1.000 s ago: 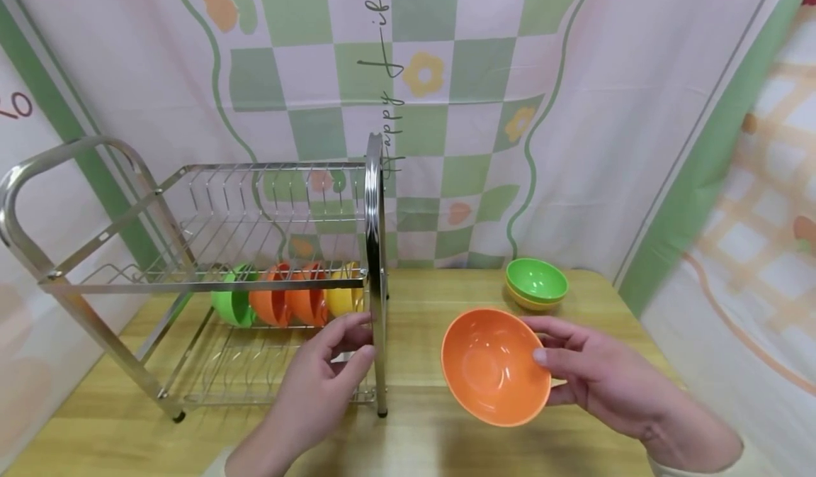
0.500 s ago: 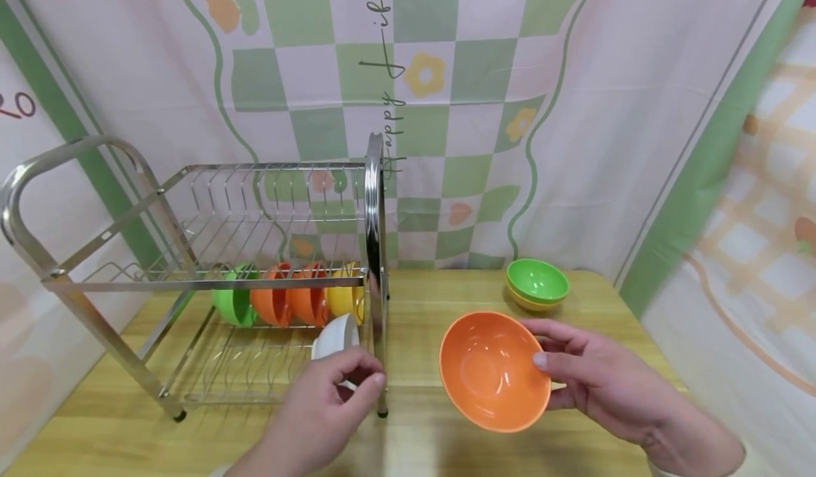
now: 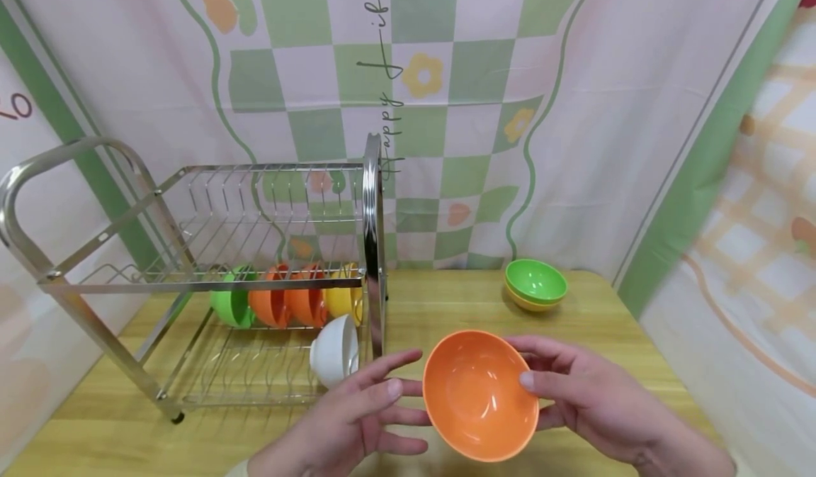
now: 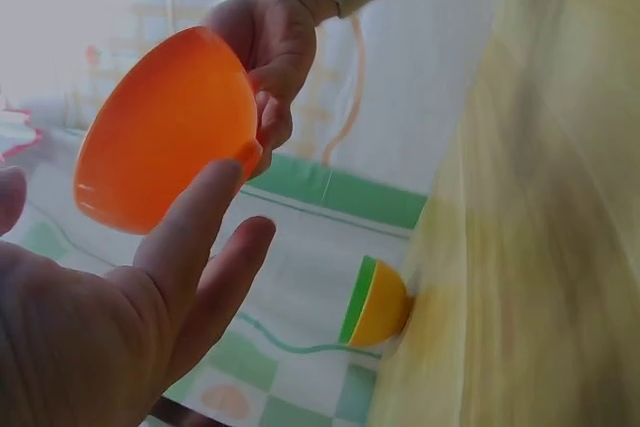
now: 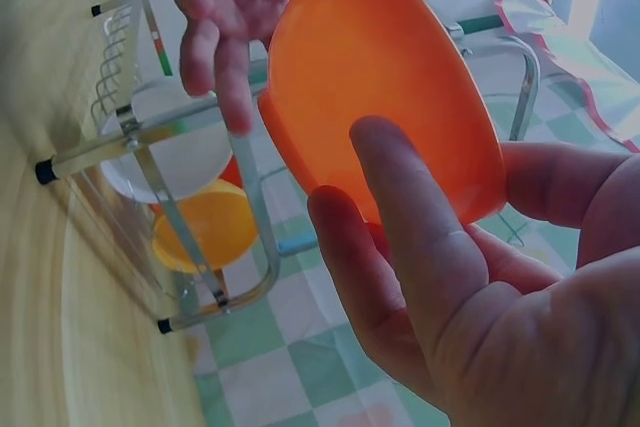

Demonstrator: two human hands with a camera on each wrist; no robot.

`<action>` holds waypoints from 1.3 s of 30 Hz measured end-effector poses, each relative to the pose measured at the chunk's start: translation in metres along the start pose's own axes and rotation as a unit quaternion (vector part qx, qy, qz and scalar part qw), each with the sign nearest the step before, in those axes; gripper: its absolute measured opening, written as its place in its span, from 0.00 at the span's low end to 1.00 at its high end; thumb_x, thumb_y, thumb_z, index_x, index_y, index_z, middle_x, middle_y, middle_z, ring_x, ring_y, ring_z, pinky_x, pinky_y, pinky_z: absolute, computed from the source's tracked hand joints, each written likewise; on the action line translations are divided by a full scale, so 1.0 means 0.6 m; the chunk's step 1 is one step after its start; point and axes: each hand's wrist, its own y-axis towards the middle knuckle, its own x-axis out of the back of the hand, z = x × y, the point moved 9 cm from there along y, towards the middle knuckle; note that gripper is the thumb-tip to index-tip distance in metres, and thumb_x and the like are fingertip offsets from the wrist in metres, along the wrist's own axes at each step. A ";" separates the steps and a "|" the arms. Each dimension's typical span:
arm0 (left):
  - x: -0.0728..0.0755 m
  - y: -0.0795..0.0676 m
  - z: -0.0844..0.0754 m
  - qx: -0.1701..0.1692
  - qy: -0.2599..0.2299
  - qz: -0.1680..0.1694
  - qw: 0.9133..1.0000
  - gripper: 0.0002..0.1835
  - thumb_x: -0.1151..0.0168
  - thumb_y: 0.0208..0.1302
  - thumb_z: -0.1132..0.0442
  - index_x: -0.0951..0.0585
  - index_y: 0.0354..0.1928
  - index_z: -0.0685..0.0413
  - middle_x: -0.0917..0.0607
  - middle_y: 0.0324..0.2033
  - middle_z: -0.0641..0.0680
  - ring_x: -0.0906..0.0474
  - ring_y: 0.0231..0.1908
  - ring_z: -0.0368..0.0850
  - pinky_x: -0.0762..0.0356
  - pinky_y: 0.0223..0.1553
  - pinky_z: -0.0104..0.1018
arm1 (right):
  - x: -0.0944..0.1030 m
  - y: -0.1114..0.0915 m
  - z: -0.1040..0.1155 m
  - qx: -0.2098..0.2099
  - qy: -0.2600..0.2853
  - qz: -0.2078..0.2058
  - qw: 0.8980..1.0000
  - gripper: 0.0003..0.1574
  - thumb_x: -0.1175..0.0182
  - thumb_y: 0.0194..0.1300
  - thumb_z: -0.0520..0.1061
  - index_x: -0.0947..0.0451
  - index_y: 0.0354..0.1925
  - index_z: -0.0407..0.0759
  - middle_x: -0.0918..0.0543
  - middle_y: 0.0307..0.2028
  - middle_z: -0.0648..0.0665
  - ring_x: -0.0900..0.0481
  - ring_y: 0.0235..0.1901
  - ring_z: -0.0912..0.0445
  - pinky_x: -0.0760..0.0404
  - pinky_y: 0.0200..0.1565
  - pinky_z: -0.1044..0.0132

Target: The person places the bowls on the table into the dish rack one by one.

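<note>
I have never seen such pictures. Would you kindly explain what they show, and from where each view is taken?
No machine works here: these are a person's two bare hands. The widest view comes from a camera on the head; the other two, from one on each wrist. The right hand holds an orange bowl; the left hand, fingers spread, is close beside it, perhaps touching. On the table stand a metal rack with five bowls and, farther right, a green bowl inside a yellow one.

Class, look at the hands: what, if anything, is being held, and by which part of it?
The right hand holds the orange bowl by its rim, thumb inside, fingers outside; the left hand grips nothing.
</note>
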 end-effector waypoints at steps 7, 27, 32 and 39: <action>-0.009 0.003 0.002 0.006 -0.028 0.029 0.999 0.36 0.45 0.76 0.59 0.47 0.79 0.52 0.31 0.65 0.65 0.23 0.56 0.57 0.25 0.55 0.57 | -0.011 0.005 -0.010 -0.012 0.005 0.001 1.000 0.27 0.57 0.76 0.30 0.32 0.69 0.39 0.29 0.60 0.33 0.23 0.53 0.40 0.23 0.49 0.35; -0.006 0.009 0.002 -0.014 -0.009 0.034 0.999 0.37 0.40 0.72 0.67 0.42 0.78 0.49 0.35 0.68 0.64 0.25 0.58 0.59 0.22 0.53 0.52 | -0.024 0.016 -0.023 -0.013 0.030 0.014 0.999 0.27 0.58 0.77 0.30 0.34 0.70 0.38 0.29 0.65 0.37 0.24 0.56 0.39 0.24 0.51 0.36; -0.005 0.008 0.001 -0.025 0.004 0.031 0.999 0.36 0.42 0.72 0.69 0.42 0.78 0.49 0.35 0.68 0.64 0.25 0.57 0.59 0.22 0.53 0.51 | -0.025 0.016 -0.027 -0.017 0.040 0.014 0.999 0.27 0.59 0.77 0.30 0.34 0.70 0.38 0.29 0.64 0.37 0.24 0.56 0.39 0.24 0.51 0.37; -0.010 0.007 -0.002 -0.043 0.017 0.059 0.997 0.34 0.46 0.74 0.70 0.44 0.78 0.50 0.37 0.69 0.65 0.26 0.59 0.59 0.24 0.54 0.52 | -0.026 0.015 -0.030 -0.022 0.046 0.014 0.999 0.27 0.59 0.77 0.31 0.34 0.70 0.39 0.30 0.63 0.36 0.23 0.55 0.39 0.24 0.52 0.37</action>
